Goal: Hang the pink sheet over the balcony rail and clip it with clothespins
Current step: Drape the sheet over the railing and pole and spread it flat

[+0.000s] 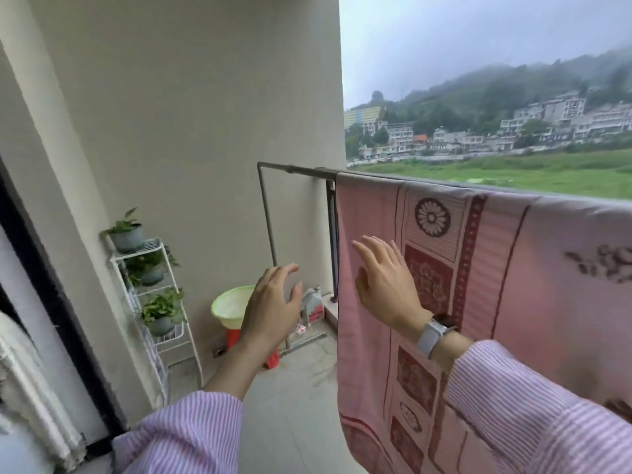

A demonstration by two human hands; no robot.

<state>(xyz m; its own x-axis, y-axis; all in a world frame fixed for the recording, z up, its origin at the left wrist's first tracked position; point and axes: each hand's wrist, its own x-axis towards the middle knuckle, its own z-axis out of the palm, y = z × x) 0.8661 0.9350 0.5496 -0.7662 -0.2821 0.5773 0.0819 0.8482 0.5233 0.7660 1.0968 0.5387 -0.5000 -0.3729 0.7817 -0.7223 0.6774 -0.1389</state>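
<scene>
The pink sheet (485,289), printed with dark red flower and panel patterns, hangs draped over the balcony rail (567,191) and falls nearly to the floor. Its left edge lies next to the railing's end post. My right hand (383,285), a pale watch on the wrist, is spread open in front of the sheet near that left edge; whether it touches the cloth is unclear. My left hand (270,309) is open with fingers apart, left of the sheet and holding nothing. No clothespins are in sight.
A metal pipe frame (273,169) juts from the rail's left end. Below it stand a green basin (229,307) on a red stool (272,359) and a jug (313,302). A white rack (154,299) with potted plants lines the wall. A dark door frame (51,302) is on the left.
</scene>
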